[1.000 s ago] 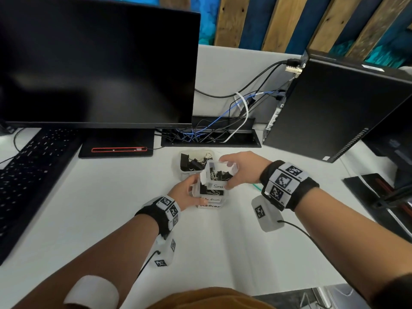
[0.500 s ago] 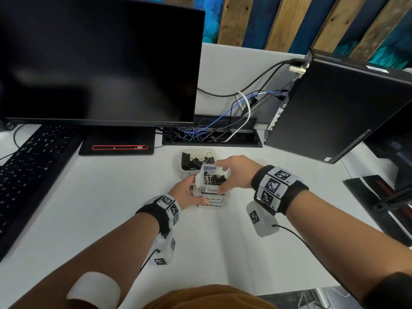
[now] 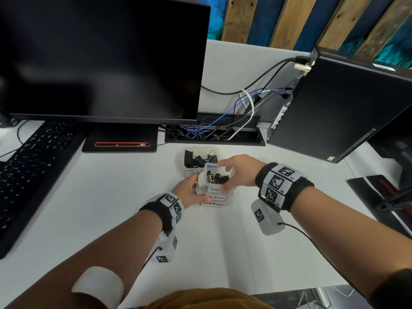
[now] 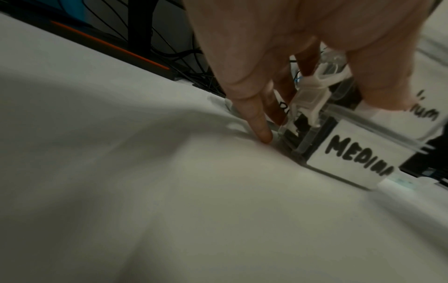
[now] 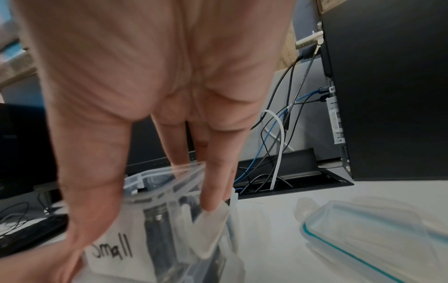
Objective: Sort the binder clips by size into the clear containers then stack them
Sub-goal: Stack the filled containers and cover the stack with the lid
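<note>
Right hand [image 3: 237,169] clamps the "Small" container [image 3: 215,178] by its walls atop the medium containers [image 3: 213,200], bench centre. Left hand [image 3: 189,191] braces the stack, fingers fairly straight. Rigid, slick, light plastic; loose clips shift, so hold opposite walls, keep level.

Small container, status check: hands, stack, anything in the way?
Right hand grips Small container atop the Medium containers. Left hand steadies the stack. Large-clip container close behind; lid lies right.
</note>
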